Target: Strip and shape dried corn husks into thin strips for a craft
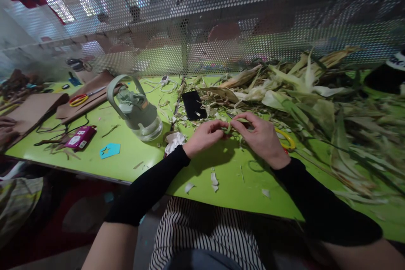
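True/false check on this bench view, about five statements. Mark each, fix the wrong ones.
1. Both the left hand and right hand are at a green strip. True.
2. The bottle's carry handle is folded down. False: it arches up.
3. The phone lies between the bottle and the husk pile. True.
4. The blue piece bears a star shape. True.
5. The purple box stands right of the husk pile. False: it is left of the bottle.

Black sleeves (329, 202) over forearms, black-and-white striped legwear (205, 236), dark garment edge (199, 260)
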The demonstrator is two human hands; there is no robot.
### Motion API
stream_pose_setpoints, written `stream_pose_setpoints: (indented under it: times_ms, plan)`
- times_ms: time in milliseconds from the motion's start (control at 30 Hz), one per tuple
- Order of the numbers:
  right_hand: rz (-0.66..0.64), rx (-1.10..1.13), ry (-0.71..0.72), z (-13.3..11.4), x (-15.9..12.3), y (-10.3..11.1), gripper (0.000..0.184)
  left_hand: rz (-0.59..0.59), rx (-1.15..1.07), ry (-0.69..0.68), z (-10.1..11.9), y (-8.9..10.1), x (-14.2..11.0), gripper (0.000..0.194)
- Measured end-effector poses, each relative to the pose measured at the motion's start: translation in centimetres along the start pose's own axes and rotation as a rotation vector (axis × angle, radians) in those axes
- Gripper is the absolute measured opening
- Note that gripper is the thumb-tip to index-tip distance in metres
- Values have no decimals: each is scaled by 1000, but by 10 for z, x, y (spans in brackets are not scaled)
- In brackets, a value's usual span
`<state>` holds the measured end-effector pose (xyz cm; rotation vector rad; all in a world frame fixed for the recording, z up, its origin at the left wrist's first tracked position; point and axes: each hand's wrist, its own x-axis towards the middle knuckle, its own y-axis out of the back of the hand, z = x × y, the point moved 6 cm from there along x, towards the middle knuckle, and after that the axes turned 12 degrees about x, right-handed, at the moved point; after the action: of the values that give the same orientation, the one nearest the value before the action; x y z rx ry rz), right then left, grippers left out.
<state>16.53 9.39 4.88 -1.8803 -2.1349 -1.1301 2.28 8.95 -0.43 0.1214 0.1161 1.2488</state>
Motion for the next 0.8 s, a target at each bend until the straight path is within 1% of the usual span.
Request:
stream_pose_setpoints:
  times_ms: [67,167,300,400,467,533,633,733,800]
  plan:
    - [2,0,-11,1,0,0,20,5,-17,20,0,0,0,21]
    - [-8,2,-28,3,0,-1,20,8,-43,-5,3,0,-2,8]
    - [-16,25,-70,6,0,-1,23,4,-38,-17,2,-1,-1,16]
    - [-23,56,-110,10,-1,-1,29,65,-98,9,-2,5,2,14]
    - [-12,81,-127,13,-1,0,33,105,-159,29,-5,9,5,16]
    - [1,134,-157,15,0,1,33,124,-199,50,-6,11,6,20]
    - [-3,255,-241,16,-1,0,33,128,-246,67,-6,12,6,23]
    - [-47,383,-337,18,-2,-5,38,131,-314,76,-3,11,4,19]
    - [-55,462,-363,19,-3,-7,42,135,-341,85,-1,12,3,15]
